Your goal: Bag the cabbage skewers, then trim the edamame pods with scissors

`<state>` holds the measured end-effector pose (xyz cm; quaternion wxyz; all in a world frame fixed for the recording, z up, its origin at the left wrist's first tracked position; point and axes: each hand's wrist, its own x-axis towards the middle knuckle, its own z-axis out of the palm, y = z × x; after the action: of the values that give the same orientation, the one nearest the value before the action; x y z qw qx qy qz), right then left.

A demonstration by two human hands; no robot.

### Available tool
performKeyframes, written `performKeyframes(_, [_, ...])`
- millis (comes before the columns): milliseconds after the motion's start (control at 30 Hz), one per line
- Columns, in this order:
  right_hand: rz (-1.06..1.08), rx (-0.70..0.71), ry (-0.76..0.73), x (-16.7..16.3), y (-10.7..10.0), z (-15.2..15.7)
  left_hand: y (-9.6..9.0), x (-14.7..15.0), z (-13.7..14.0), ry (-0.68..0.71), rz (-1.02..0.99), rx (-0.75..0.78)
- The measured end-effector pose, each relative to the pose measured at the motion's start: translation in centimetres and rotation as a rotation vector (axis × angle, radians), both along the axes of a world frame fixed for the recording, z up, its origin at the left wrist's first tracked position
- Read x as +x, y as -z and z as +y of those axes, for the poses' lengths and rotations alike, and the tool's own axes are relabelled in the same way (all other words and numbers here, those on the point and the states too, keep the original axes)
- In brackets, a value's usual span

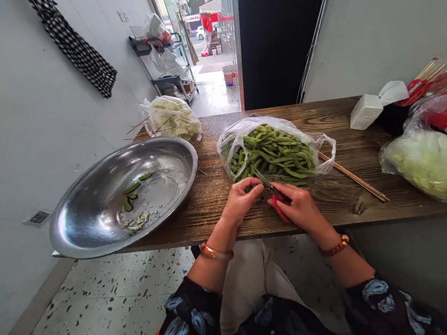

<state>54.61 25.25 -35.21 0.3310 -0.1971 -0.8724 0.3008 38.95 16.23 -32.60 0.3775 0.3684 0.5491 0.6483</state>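
My right hand point(298, 204) is closed around red-handled scissors point(280, 208), their blades pointing up and left toward my other hand. My left hand point(243, 200) pinches a green soybean pod point(261, 182), mostly covered by the fingers, right by the blades. Just beyond both hands lies an open clear plastic bag point(228, 140) heaped with green soybean pods point(278, 150). To the left, a wide steel basin point(86, 204) holds a few pods point(131, 187) and some small trimmed bits point(140, 219) in a little water.
Wooden skewers point(354, 177) lie right of the pod bag. A bag of pale vegetable pieces point(173, 117) sits behind the basin. On the right are a tissue pack point(366, 111) and a bag of light green vegetable point(433, 162). The wooden table's point(214, 227) front edge runs under my wrists.
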Motion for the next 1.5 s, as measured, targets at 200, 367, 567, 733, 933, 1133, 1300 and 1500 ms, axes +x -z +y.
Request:
performKeyframes(200, [0.009,-0.031,0.060,0.1,-0.4,-0.2,0.0,-0.5,0.0,-0.032,-0.246,0.085])
performKeyframes(367, [-0.014,-0.028,0.019,0.0,-0.4,-0.3,-0.4,-0.5,-0.3,-0.026,-0.398,0.081])
performKeyframes(567, [-0.009,-0.047,0.006,0.0,-0.8,-0.5,0.0,-0.5,-0.1,0.027,-0.332,0.069])
performKeyframes(733, [-0.002,-0.038,0.011,0.0,-0.8,-0.5,0.1,-0.4,-0.1,0.048,-0.316,0.054])
performKeyframes(933, [0.003,0.003,0.001,0.1,-0.2,-0.3,-0.2,-0.3,-0.2,0.049,-0.351,0.039])
performKeyframes(1133, [0.001,0.013,0.019,0.1,-0.2,-0.3,-0.3,-0.7,-0.2,0.015,-0.467,0.072])
performKeyframes(1300, [0.078,-0.057,0.167,0.1,0.2,-0.2,-0.8,-1.7,-0.5,-0.035,-0.631,0.080])
performKeyframes(1500, [0.104,-0.111,0.193,0.2,0.4,-0.1,-1.4,-2.1,0.1,-0.052,-0.097,0.009])
